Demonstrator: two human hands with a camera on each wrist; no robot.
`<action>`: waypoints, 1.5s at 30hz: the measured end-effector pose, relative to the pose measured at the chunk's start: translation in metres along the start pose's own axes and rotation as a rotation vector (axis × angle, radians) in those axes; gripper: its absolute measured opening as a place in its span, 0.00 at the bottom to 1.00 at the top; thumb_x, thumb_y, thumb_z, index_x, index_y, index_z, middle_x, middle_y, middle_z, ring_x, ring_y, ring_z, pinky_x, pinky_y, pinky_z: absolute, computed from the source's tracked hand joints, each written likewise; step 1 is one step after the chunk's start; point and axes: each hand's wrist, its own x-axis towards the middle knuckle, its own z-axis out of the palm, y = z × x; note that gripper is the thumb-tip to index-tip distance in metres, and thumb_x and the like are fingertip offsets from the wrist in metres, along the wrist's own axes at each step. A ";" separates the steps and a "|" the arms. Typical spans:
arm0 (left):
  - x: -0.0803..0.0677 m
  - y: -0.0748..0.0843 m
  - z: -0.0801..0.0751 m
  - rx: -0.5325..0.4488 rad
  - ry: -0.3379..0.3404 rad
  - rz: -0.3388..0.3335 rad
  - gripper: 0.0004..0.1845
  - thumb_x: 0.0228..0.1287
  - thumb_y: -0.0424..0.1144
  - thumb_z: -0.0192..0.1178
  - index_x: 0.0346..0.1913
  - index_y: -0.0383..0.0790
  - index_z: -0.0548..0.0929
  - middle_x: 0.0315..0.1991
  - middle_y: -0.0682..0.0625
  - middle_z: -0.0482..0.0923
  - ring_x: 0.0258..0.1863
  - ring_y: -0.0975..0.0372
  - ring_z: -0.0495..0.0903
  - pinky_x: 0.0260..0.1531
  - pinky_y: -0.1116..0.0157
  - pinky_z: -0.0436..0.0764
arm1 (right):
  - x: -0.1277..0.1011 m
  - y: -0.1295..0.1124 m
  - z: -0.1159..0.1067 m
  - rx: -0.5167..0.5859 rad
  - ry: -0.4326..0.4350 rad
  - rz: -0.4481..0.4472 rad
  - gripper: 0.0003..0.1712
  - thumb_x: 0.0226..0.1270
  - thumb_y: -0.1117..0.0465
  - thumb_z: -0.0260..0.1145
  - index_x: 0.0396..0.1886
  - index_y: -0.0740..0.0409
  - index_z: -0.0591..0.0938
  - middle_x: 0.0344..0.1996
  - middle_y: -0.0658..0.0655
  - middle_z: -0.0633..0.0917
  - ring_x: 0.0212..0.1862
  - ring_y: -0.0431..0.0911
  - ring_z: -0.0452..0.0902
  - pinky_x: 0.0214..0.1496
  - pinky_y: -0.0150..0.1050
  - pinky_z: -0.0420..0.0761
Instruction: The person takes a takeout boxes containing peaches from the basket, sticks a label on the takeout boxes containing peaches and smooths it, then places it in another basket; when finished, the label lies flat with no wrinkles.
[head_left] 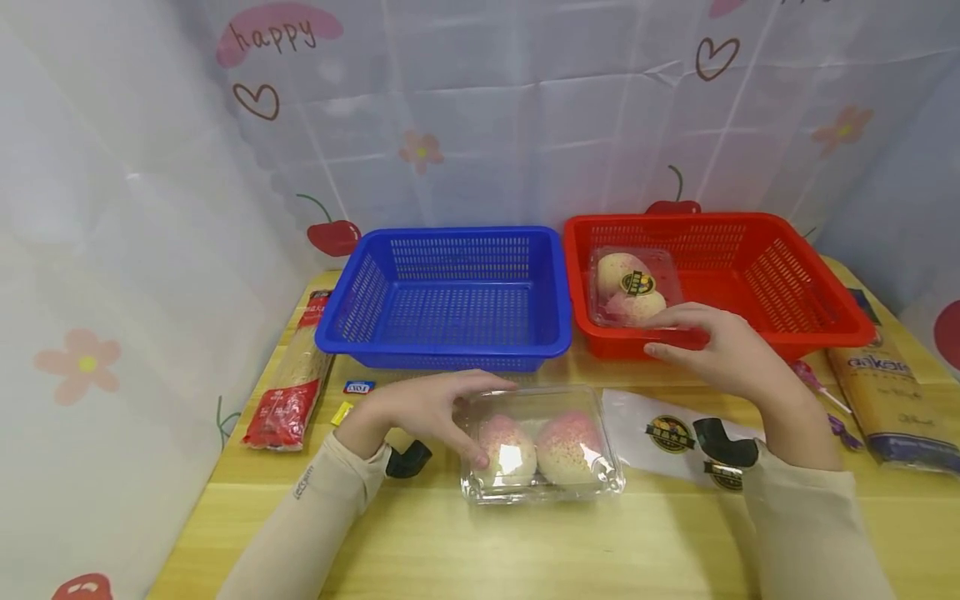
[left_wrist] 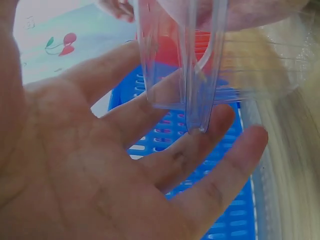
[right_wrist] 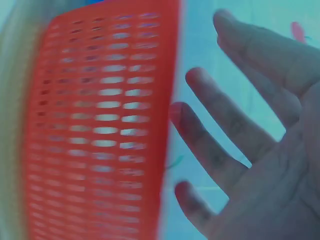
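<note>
A clear plastic clamshell box (head_left: pixel 542 446) with two pink-speckled peach buns lies on the wooden table (head_left: pixel 525 542) in front of me. My left hand (head_left: pixel 461 412) is at its left end, fingers straight along the far edge and thumb at the near side. In the left wrist view the box's edge (left_wrist: pixel 190 65) rests against the straight fingers (left_wrist: pixel 165 150). A second such box (head_left: pixel 633 287) lies in the red basket (head_left: pixel 817 325). My right hand (head_left: pixel 701 342) hovers at that basket's front rim, fingers spread and holding nothing; the right wrist view shows the hand (right_wrist: pixel 250 135) beside the basket wall (right_wrist: pixel 100 125).
A blue basket (head_left: pixel 450 292) stands left of the red one. A red noodle packet (head_left: pixel 288 392) lies at the left, a pasta packet (head_left: pixel 888 392) at the right. Clear bags with round stickers (head_left: pixel 671 433), small sachets (head_left: pixel 358 387) and a purple lollipop (head_left: pixel 821 387) lie about. Curtains enclose the table.
</note>
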 end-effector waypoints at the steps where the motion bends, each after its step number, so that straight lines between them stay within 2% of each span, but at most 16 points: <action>1: 0.000 0.000 0.000 0.019 -0.012 0.016 0.53 0.51 0.49 0.80 0.78 0.44 0.62 0.74 0.56 0.61 0.72 0.63 0.59 0.69 0.60 0.64 | -0.002 -0.003 -0.002 0.003 -0.007 -0.022 0.21 0.64 0.53 0.75 0.56 0.49 0.87 0.55 0.58 0.83 0.60 0.58 0.72 0.56 0.68 0.73; 4: 0.001 0.001 0.000 0.030 -0.032 0.039 0.57 0.47 0.49 0.82 0.78 0.43 0.61 0.75 0.56 0.60 0.73 0.65 0.56 0.71 0.61 0.59 | -0.007 -0.012 -0.006 0.011 -0.062 -0.045 0.20 0.62 0.52 0.77 0.54 0.44 0.88 0.57 0.57 0.82 0.62 0.58 0.71 0.58 0.67 0.72; 7: 0.001 0.000 0.000 0.012 -0.042 0.030 0.57 0.47 0.49 0.82 0.79 0.44 0.60 0.76 0.58 0.58 0.74 0.66 0.55 0.71 0.61 0.59 | -0.010 -0.016 -0.007 0.025 -0.164 -0.031 0.19 0.60 0.50 0.78 0.52 0.42 0.88 0.55 0.53 0.83 0.59 0.55 0.75 0.57 0.60 0.77; 12: 0.000 -0.001 -0.001 -0.016 -0.068 0.033 0.57 0.49 0.47 0.81 0.79 0.45 0.59 0.77 0.58 0.56 0.75 0.64 0.54 0.71 0.59 0.60 | -0.009 -0.005 -0.003 0.076 -0.413 0.027 0.19 0.59 0.51 0.77 0.50 0.50 0.89 0.46 0.50 0.86 0.49 0.52 0.79 0.46 0.44 0.83; 14: 0.000 -0.002 -0.002 -0.021 -0.072 0.037 0.56 0.50 0.47 0.81 0.79 0.45 0.58 0.77 0.58 0.56 0.75 0.64 0.54 0.71 0.58 0.60 | -0.007 0.003 0.001 0.107 -0.507 0.073 0.20 0.58 0.54 0.78 0.50 0.54 0.89 0.44 0.51 0.86 0.47 0.51 0.79 0.44 0.43 0.82; 17: 0.000 -0.004 -0.002 -0.022 -0.068 0.035 0.56 0.50 0.47 0.81 0.79 0.46 0.59 0.77 0.59 0.56 0.75 0.62 0.55 0.70 0.57 0.61 | -0.005 0.016 0.009 0.141 -0.587 0.136 0.18 0.56 0.59 0.79 0.47 0.58 0.89 0.41 0.52 0.87 0.43 0.48 0.78 0.43 0.43 0.81; 22: -0.001 -0.005 -0.002 -0.015 -0.061 0.031 0.56 0.49 0.48 0.81 0.79 0.49 0.59 0.76 0.61 0.56 0.74 0.62 0.56 0.69 0.57 0.63 | -0.002 0.030 0.020 0.143 -0.601 0.178 0.15 0.52 0.64 0.80 0.41 0.59 0.89 0.35 0.51 0.85 0.40 0.47 0.75 0.42 0.42 0.78; 28: 0.000 -0.005 -0.003 -0.009 -0.065 0.052 0.56 0.49 0.48 0.81 0.79 0.46 0.59 0.77 0.60 0.55 0.74 0.63 0.55 0.70 0.57 0.62 | -0.001 0.035 0.028 0.123 -0.577 0.238 0.15 0.46 0.72 0.80 0.35 0.59 0.87 0.26 0.52 0.78 0.33 0.46 0.71 0.34 0.38 0.73; 34: 0.001 -0.004 -0.003 -0.017 -0.071 0.054 0.56 0.49 0.47 0.81 0.79 0.46 0.59 0.77 0.60 0.55 0.75 0.64 0.54 0.71 0.57 0.61 | -0.001 0.038 0.033 0.047 -0.541 0.224 0.14 0.43 0.72 0.81 0.28 0.58 0.85 0.23 0.50 0.76 0.30 0.45 0.70 0.32 0.39 0.71; 40: 0.002 -0.004 -0.002 -0.018 -0.070 0.056 0.56 0.49 0.47 0.81 0.79 0.47 0.59 0.77 0.58 0.56 0.75 0.64 0.54 0.71 0.58 0.60 | -0.004 0.042 0.027 0.044 -0.548 0.198 0.11 0.48 0.72 0.76 0.27 0.58 0.82 0.25 0.49 0.78 0.31 0.45 0.71 0.33 0.40 0.74; 45: 0.002 -0.005 -0.001 -0.016 -0.069 0.053 0.56 0.49 0.48 0.81 0.79 0.48 0.59 0.77 0.59 0.56 0.75 0.64 0.54 0.71 0.58 0.61 | -0.008 0.041 0.011 0.056 -0.536 0.103 0.06 0.57 0.70 0.71 0.33 0.56 0.85 0.28 0.48 0.80 0.32 0.44 0.72 0.33 0.38 0.77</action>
